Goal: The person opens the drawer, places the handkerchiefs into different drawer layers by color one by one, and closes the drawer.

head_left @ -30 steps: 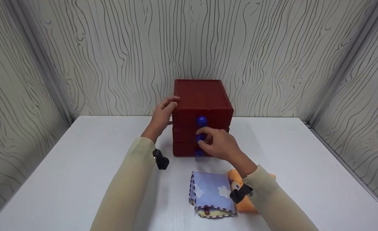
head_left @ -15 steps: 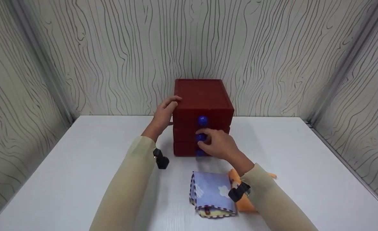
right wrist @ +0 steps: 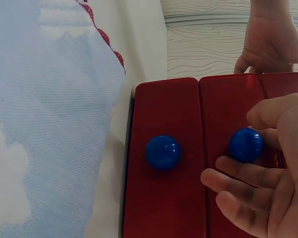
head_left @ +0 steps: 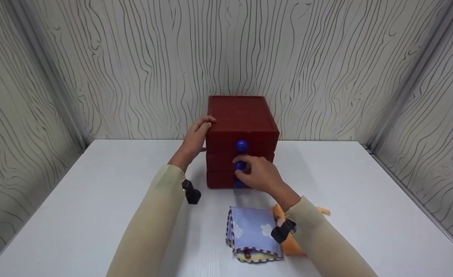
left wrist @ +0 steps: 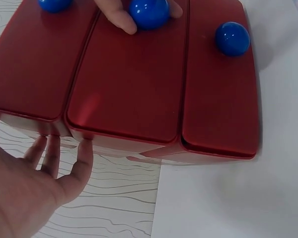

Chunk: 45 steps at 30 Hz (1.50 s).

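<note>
A dark red cabinet (head_left: 241, 113) with three stacked drawers stands at the back, each drawer front bearing a round blue knob. My right hand (head_left: 263, 175) holds the middle drawer's knob (head_left: 239, 166) between thumb and fingers; the knob (right wrist: 246, 145) also shows between them in the right wrist view. Below it is the bottom knob (right wrist: 163, 152), and above it the top knob (head_left: 241, 146). With its fingers extended, my left hand (head_left: 193, 140) rests against the cabinet's left side and top edge. In the left wrist view, the left fingertips (left wrist: 84, 148) touch the side.
In front of the cabinet lies a folded light blue cloth (head_left: 253, 229) with cloud prints and a striped edge. Beside it is an orange cloth (head_left: 293, 246), partly under the right forearm. Wood-patterned panels (head_left: 149, 69) enclose the white table (head_left: 107, 184).
My right thumb and fingers have moved slightly left and closer in around the middle knob. My left hand stays against the cabinet. The cloths have not moved.
</note>
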### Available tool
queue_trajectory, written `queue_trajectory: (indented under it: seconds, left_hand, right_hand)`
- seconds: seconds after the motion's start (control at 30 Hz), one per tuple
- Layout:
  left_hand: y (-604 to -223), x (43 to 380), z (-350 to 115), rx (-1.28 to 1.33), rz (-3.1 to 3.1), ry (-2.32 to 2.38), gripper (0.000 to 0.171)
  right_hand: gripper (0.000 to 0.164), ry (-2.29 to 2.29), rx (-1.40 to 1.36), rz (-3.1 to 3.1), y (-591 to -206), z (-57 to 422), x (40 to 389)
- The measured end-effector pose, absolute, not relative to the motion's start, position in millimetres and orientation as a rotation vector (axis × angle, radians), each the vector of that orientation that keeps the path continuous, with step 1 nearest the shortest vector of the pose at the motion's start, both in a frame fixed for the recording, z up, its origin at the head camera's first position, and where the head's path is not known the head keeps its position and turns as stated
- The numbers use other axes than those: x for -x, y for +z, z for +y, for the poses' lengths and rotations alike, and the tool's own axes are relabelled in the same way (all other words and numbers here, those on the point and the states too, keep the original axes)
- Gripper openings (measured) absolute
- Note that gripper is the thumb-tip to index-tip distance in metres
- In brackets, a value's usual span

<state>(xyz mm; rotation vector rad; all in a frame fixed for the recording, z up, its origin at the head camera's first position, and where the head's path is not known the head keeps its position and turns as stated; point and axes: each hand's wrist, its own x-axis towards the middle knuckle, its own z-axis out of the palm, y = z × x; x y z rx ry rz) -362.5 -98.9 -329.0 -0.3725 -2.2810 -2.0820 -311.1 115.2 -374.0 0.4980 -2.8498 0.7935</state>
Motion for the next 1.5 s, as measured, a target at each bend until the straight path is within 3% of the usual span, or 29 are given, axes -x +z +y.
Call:
queue_trajectory:
  seconds: [1.5]
  left_hand:
    - [-329.5, 357.7, -98.7, 0.412, -2.266, -2.079, 0.030]
  right_hand:
    - [0.015, 0.929, -0.528, -2.709, -382.6, 113.5, 312.1]
